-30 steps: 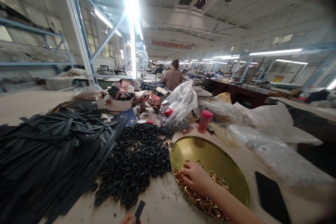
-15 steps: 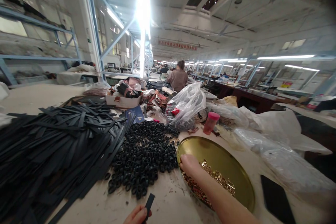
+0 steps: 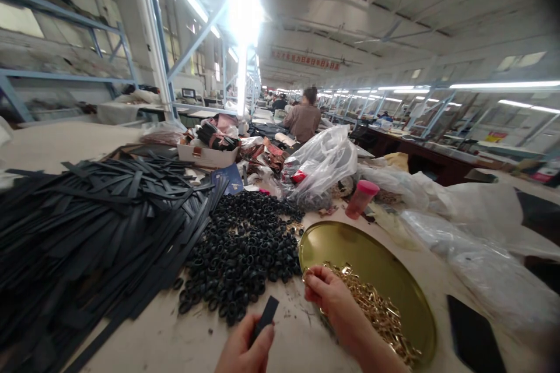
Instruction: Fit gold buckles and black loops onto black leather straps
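Observation:
My left hand (image 3: 247,345) pinches a short black strap (image 3: 266,316) between thumb and fingers, low in the middle of the view. My right hand (image 3: 324,290) is closed at the left rim of a round gold tray (image 3: 371,256). Its fingertips grip a small gold metal buckle (image 3: 307,274), whose exact shape is too small to make out. Many similar gold pieces (image 3: 378,309) lie in the tray under my right wrist. Just beyond my left hand spreads a heap of small black loops (image 3: 238,250).
Long black strips (image 3: 105,227) are piled at the left. Farther back are a white box (image 3: 207,155), a clear plastic bag (image 3: 324,163) and a pink-lidded jar (image 3: 361,199). A black phone-like slab (image 3: 475,332) lies at the right. A person (image 3: 304,115) sits in the distance.
My right hand has drawn back from inside the tray to its left rim, with a gold piece now showing at its fingertips. My left hand has risen and moved right with the strap.

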The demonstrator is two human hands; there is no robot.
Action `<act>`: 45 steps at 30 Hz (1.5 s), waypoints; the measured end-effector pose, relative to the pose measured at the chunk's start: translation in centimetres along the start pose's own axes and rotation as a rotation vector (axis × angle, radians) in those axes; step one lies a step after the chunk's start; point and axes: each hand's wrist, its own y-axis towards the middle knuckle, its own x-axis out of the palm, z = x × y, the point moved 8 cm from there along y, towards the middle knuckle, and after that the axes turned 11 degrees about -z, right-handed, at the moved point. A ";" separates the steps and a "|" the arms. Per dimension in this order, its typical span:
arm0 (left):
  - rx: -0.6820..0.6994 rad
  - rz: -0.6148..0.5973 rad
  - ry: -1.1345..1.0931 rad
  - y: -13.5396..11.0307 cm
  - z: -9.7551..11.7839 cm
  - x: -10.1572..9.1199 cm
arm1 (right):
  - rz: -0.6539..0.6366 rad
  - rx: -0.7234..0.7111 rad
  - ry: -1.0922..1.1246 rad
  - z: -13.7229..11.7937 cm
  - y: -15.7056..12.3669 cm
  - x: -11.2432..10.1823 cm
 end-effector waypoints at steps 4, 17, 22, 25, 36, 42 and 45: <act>0.106 0.090 0.224 0.2 3.1 1.2 | -0.108 0.062 0.772 -0.1 -2.9 6.1; 0.037 0.149 0.380 -2.4 1.8 0.1 | -0.286 -0.173 0.541 0.2 -7.4 8.6; -0.120 -0.008 0.192 -2.9 -0.6 2.0 | -0.236 -0.100 0.577 1.1 -8.3 8.2; -0.193 -0.112 0.136 -4.1 -1.1 3.1 | -0.254 -0.013 0.726 1.5 -8.7 8.6; 0.018 -0.128 0.763 -7.4 2.6 3.7 | -0.146 0.259 1.301 2.6 -10.8 11.4; -0.028 -0.235 0.902 -7.2 1.6 4.1 | -0.123 0.344 1.336 4.5 -11.3 12.2; -0.019 -0.239 0.909 -7.1 1.5 4.0 | -0.155 0.299 1.262 4.2 -11.2 12.5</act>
